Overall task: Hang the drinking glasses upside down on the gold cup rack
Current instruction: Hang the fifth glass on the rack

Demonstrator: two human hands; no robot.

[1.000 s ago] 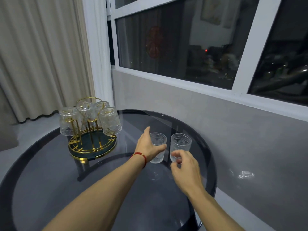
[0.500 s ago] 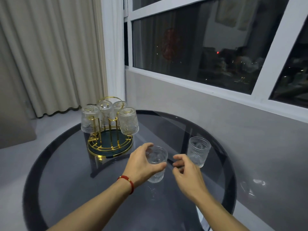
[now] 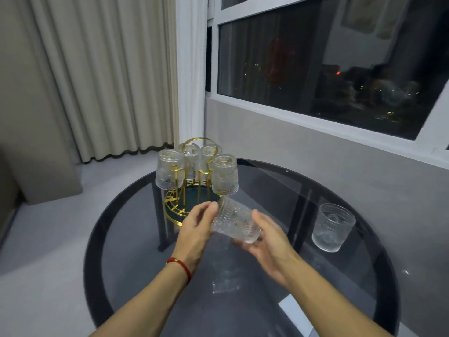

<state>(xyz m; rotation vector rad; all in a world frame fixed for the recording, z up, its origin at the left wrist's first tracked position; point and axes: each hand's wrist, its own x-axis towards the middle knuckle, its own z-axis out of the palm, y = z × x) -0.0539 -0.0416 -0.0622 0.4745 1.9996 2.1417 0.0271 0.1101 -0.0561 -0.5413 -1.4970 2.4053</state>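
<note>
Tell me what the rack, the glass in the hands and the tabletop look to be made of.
Gold cup rack: thin wire, probably metal, with a shiny gold finish that catches highlights.
Held glass: clear pressed glass by its look, see-through with embossed beads and ribs; clear plastic can't be ruled out.
Round table: likely smoked tinted glass, since the dark frame shows through it and the window reflects.

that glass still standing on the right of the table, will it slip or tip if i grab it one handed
The upright glass looks short and wide, so it probably won't tip easily. Its embossed, ribbed wall should give fingers some grip. It is clear glass standing on a glass table, so it is likely rigid, breakable and best set down gently.
</note>
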